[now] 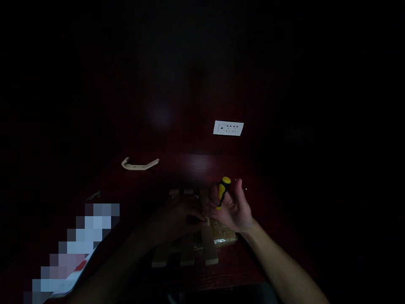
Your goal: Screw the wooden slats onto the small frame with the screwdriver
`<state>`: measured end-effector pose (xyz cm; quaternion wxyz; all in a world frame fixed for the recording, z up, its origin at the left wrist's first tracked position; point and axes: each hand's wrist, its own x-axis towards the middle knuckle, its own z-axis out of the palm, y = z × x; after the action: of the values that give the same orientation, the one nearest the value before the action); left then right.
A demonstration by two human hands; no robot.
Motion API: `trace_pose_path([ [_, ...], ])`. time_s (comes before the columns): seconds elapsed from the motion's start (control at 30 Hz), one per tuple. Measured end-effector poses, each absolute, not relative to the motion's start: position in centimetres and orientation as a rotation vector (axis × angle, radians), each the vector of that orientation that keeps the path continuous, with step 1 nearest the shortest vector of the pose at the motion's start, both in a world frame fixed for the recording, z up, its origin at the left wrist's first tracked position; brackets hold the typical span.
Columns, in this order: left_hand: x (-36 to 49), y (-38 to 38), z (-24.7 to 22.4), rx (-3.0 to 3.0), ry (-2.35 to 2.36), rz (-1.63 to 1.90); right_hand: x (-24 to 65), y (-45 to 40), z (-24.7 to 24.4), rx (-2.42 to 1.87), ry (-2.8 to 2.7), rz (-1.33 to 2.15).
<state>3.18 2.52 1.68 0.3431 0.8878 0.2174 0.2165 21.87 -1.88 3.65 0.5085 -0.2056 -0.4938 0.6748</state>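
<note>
The right hand [234, 213] has its grip curled around a yellow-and-black handle [222, 191], thumb raised, just right of lower centre. The left hand [180, 214] lies over wooden slats [211, 249] on the counter [196, 161], lower centre; shadow hides whether its grip pinches anything. Good control likely needs braced slats, pressure along the handle's axis and clear fingertips.

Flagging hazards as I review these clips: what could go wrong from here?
The yellow-and-black-handled tool in the right hand might slip toward the left hand, close beside it on the wooden slats. Dim light could also make any misalignment hard to notice.
</note>
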Motion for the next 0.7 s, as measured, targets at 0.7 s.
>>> trace_pose_path([
  [0.7,3.1,2.0,3.3,2.314,0.548,0.577,19.9,-1.9,2.8,-0.333,-1.282,1.445],
])
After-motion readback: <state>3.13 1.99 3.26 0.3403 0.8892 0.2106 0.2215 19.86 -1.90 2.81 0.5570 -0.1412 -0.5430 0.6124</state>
